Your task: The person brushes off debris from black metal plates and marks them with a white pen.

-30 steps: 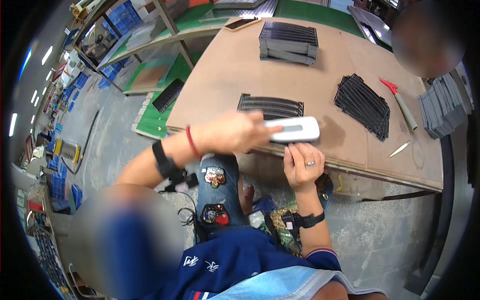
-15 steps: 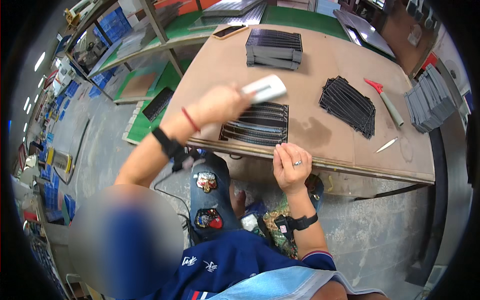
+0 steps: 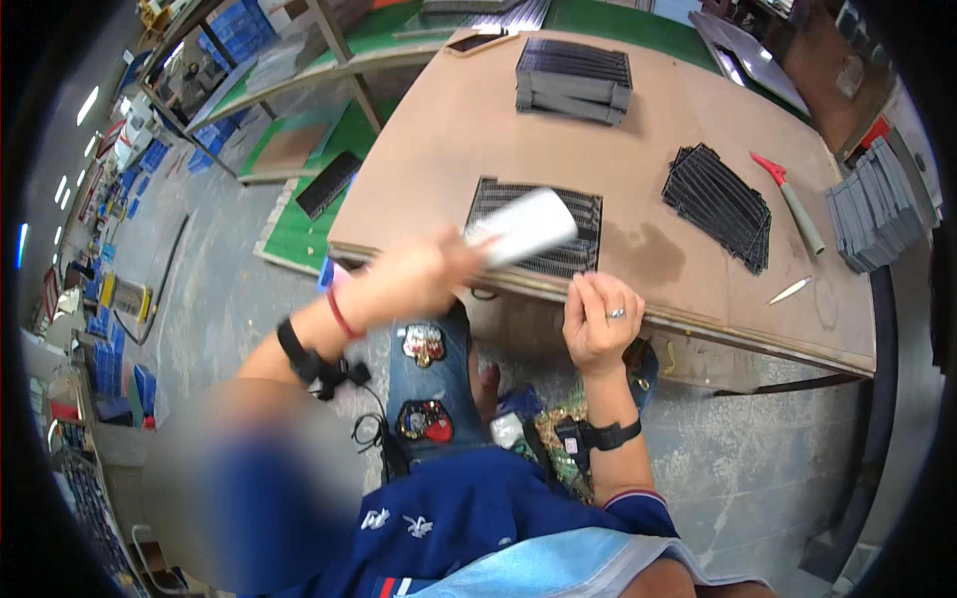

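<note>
My left hand (image 3: 419, 277) is closed around a flat white tool (image 3: 535, 225) with a rounded end; motion blurs both. The tool is over a black slotted panel (image 3: 588, 217) at the table's near edge and hides much of it. Whether the two touch I cannot tell. At the panel's near right corner my right hand (image 3: 604, 321) pinches, thumb and fingers together, apparently on that corner. Farther right lies a fanned pile of similar black panels (image 3: 716, 204).
A neat stack of panels (image 3: 573, 82) stands at the back of the brown table (image 3: 429, 140). To the right are a red-and-grey hand tool (image 3: 797, 204), a small pointed white piece (image 3: 790, 290) and a grey stack (image 3: 877, 207). Shelving (image 3: 339, 70) stands left.
My left hand has swept the white tool down toward the table's near edge, across the black panel. My right hand stays at the panel's corner. The whole view has shifted slightly.
</note>
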Demonstrator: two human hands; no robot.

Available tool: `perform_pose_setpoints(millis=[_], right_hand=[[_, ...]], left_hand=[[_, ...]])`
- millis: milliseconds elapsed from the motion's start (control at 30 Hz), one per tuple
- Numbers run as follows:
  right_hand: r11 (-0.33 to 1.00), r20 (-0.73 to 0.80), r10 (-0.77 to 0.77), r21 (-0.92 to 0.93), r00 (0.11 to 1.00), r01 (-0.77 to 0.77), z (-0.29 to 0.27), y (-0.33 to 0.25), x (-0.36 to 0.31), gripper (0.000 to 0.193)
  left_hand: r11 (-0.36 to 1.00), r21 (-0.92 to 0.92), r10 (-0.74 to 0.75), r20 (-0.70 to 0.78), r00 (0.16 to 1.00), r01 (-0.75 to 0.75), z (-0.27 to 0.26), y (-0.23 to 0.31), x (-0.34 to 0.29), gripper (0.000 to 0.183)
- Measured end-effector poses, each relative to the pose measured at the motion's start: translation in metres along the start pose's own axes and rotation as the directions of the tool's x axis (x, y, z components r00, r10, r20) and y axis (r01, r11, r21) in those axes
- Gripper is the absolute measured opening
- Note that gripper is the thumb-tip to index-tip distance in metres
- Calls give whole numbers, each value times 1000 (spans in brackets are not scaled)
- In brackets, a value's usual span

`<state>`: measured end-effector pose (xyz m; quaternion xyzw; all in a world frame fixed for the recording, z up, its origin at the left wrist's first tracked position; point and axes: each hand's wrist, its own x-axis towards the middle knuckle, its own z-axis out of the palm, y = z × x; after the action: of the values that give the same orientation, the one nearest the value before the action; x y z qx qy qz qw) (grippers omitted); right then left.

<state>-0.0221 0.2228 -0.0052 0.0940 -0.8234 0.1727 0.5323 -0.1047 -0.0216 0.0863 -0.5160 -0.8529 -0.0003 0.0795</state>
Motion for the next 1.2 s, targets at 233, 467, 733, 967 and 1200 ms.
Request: perform_pose_setpoints(millis=[233, 467, 733, 967, 1200], right_hand=[[1000, 24, 7, 6, 1000, -7, 8, 1, 1, 13], [1000, 15, -1, 4, 1000, 1, 1, 4, 2, 13], [1000, 6, 9, -21, 1000, -9, 2, 2, 1, 14], [1000, 16, -2, 26, 1000, 2, 5, 2, 5, 16], [1000, 0, -19, 25, 1000, 19, 1, 1, 4, 15]], left_hand=[[999, -1, -44, -151, 988, 45, 13, -33, -3, 37], [929, 111, -337, -137, 932, 352, 1, -63, 16, 26], [981, -164, 91, -52, 994, -99, 0, -7, 52, 36], [991, 106, 86, -33, 996, -82, 19, -46, 73, 26], [967, -31, -256, -127, 958, 254, 16, -74, 76, 35]])
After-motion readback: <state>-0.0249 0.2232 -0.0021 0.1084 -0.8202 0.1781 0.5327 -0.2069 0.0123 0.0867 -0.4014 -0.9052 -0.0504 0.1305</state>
